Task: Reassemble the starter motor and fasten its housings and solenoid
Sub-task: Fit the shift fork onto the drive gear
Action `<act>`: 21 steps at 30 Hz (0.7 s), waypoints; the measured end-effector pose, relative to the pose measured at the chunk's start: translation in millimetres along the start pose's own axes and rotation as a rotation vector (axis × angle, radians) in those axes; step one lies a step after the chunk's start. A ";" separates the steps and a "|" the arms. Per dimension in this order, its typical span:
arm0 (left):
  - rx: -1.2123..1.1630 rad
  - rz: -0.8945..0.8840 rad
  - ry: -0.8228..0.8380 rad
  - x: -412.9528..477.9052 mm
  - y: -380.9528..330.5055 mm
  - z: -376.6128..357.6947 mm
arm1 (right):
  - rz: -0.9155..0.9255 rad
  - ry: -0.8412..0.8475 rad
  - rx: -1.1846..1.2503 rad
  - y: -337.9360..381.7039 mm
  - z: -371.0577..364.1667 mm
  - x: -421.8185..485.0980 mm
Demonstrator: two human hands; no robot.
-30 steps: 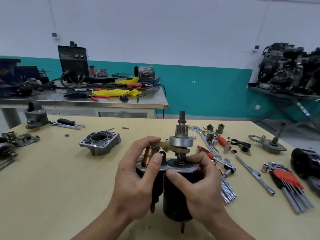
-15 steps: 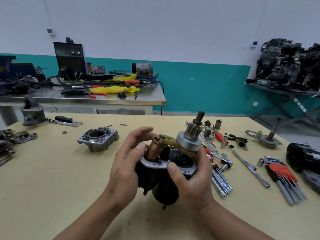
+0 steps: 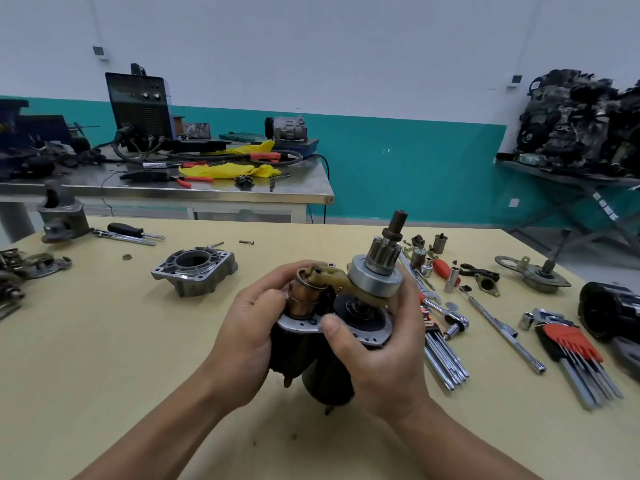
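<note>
The starter motor (image 3: 323, 379) was held above the worktop (image 3: 104, 358), tilted to the right, between both hands. The left hand (image 3: 249, 337) was curled round the solenoid side of the black body, with its fingertips closed over the copper plunger (image 3: 304, 297) and the tan fork lever (image 3: 332, 276). How the fingers lay behind the plunger could not be made out. The right hand (image 3: 377, 368) was wrapped round the motor side, with the thumb pressed on the silver end plate and the fingers hidden behind the clutch drum under the pinion (image 3: 385, 254). Most of the black body was covered by the two palms; only its lower end was seen between the wrists. Left of the hands, an aluminium housing (image 3: 195, 270) was set apart on the worktop, open side up. To the right, a ratchet (image 3: 450, 315) and loose hex keys (image 3: 446, 362) were partly hidden by the right hand. A red hex key set (image 3: 564, 341) was seen further right. A black cylinder (image 3: 609, 306) was cut off by the right edge, and metal parts (image 3: 10, 282) by the left edge.
</note>
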State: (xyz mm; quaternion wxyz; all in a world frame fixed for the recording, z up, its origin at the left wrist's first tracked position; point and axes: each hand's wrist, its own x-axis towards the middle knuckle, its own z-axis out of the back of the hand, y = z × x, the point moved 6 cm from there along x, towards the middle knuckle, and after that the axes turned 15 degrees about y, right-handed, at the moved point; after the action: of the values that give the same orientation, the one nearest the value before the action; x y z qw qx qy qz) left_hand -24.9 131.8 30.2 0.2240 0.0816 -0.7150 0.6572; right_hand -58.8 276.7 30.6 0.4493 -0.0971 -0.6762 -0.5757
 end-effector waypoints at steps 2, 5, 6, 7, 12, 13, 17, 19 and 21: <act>0.001 0.002 -0.016 -0.8 -1.4 0.2 | -0.019 0.010 0.001 0.4 -0.9 0.3; -0.055 0.043 -0.079 -2.9 1.9 0.2 | -0.052 0.017 -0.011 1.8 -0.8 0.3; -0.099 0.069 -0.114 -3.8 3.0 0.2 | -0.059 0.020 -0.016 2.5 -1.2 0.6; -0.122 0.099 -0.146 -5.1 3.0 0.4 | -0.065 0.024 -0.018 3.2 -2.2 1.3; -0.033 0.224 -0.173 -7.5 -2.1 -1.7 | -0.072 0.041 -0.009 3.2 -6.4 4.4; -0.043 0.223 -0.186 -8.0 -2.5 -1.0 | -0.075 0.039 -0.008 2.6 -6.5 4.7; -0.106 0.208 -0.245 -9.3 -0.5 -0.3 | -0.090 0.028 -0.008 0.4 -5.8 4.4; -0.122 0.194 -0.243 -9.1 -0.5 -1.4 | -0.110 0.033 -0.001 -1.2 -5.6 4.5; -0.120 0.167 -0.220 -8.2 -2.3 -3.7 | -0.132 0.034 0.036 -2.7 -4.9 3.7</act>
State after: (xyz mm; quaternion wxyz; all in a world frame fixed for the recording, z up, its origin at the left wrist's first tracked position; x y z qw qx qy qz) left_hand -15.9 133.7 28.9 0.0935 0.0799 -0.7776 0.6166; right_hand -60.2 270.2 31.0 0.4235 -0.0344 -0.6838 -0.5932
